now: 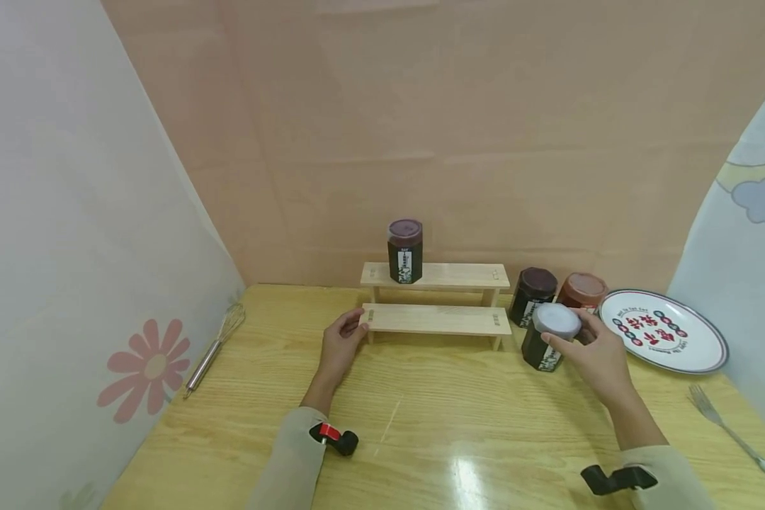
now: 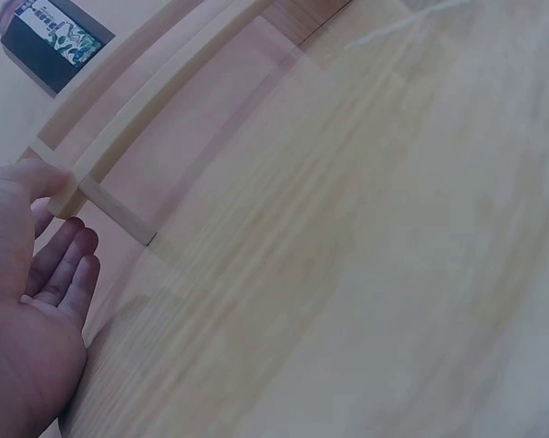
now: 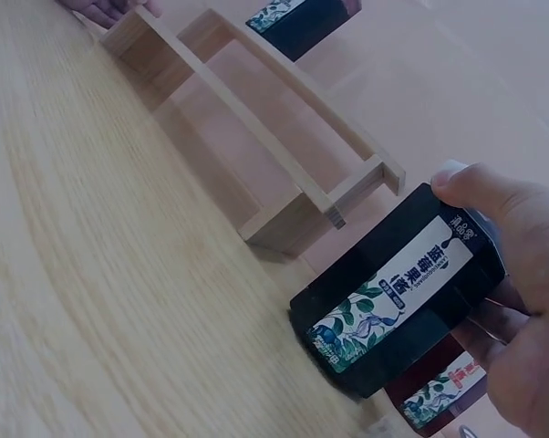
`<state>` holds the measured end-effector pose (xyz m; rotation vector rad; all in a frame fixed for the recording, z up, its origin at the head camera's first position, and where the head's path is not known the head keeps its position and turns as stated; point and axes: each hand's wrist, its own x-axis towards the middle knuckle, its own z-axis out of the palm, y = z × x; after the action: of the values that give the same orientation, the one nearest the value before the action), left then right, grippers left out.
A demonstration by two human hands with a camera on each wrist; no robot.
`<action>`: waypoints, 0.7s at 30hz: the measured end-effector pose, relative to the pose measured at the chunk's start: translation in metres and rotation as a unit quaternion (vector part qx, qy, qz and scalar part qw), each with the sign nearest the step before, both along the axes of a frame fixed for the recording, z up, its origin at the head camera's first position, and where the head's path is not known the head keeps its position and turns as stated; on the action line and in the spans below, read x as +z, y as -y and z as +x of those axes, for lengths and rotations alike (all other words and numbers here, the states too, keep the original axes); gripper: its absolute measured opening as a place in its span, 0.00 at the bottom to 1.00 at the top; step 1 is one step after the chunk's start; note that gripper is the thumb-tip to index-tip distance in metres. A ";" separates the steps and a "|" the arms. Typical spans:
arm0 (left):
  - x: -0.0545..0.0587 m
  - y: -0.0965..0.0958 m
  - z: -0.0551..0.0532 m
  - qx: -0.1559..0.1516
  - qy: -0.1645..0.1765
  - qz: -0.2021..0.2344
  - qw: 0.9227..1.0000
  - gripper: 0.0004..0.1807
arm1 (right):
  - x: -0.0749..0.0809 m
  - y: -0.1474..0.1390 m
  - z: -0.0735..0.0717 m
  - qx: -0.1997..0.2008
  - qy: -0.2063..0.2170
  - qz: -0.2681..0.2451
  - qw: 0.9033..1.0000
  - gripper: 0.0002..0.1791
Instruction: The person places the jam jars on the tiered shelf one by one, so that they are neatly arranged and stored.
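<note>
A small two-tier wooden shelf (image 1: 438, 319) stands at the back of the table. My left hand (image 1: 342, 347) pinches the left end of its lower board, thumb and index finger at the edge, the other fingers loosely bent below in the left wrist view. On the upper board, left of its middle, sits a dark-labelled jar (image 1: 405, 252) with a purple lid. My right hand (image 1: 602, 358) grips a black-labelled jam jar (image 3: 398, 292) with a whitish lid, right of the shelf, thumb and fingers around its top. The jar is tilted, its base close over the table.
Behind the held jar stand a dark-lidded jar (image 1: 535, 292) and a red-lidded jar (image 1: 583, 289). A white oval plate (image 1: 691, 358) with red characters lies to their right, a fork (image 1: 729, 428) in front of it. Far left lies a whisk (image 1: 213, 350). A curtain (image 1: 459, 142) backs the table.
</note>
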<state>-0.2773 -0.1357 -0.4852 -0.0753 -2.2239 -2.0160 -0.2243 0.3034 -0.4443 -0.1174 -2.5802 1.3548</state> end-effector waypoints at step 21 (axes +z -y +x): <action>0.007 0.002 0.006 -0.009 0.000 -0.001 1.000 0.23 | 0.048 0.020 0.004 -0.028 -0.059 -0.054 0.996 0.39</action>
<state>-0.2715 -0.1379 -0.4784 -0.0947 -2.2335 -2.0233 -0.2206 0.2833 -0.3961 -0.1223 -2.3893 1.4369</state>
